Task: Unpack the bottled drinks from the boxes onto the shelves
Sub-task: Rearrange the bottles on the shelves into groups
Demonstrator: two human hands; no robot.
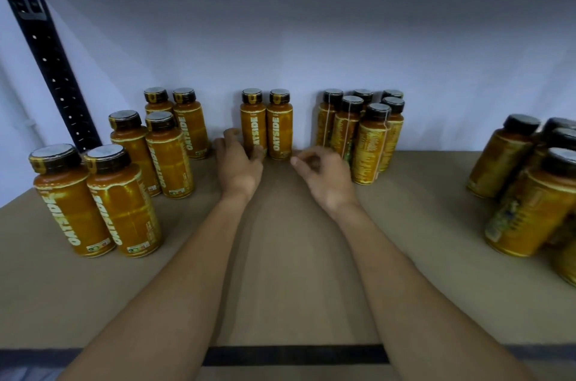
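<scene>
Two orange bottles with black caps stand side by side at the back of the shelf, the left bottle (pixel 253 122) and the right bottle (pixel 279 126). My left hand (pixel 238 164) reaches in with its fingers spread around the foot of the left bottle, touching it loosely. Just right of the pair, my right hand (pixel 324 176) hovers with curled fingers apart and nothing in it. No box is in view.
Several more orange bottles stand in pairs at the left (pixel 96 200), a tied bundle (pixel 361 131) stands at the back right, and another group (pixel 530 187) is at the far right. The brown shelf board (pixel 286 271) has a black front edge (pixel 296 354). A black upright (pixel 46 47) is at the left.
</scene>
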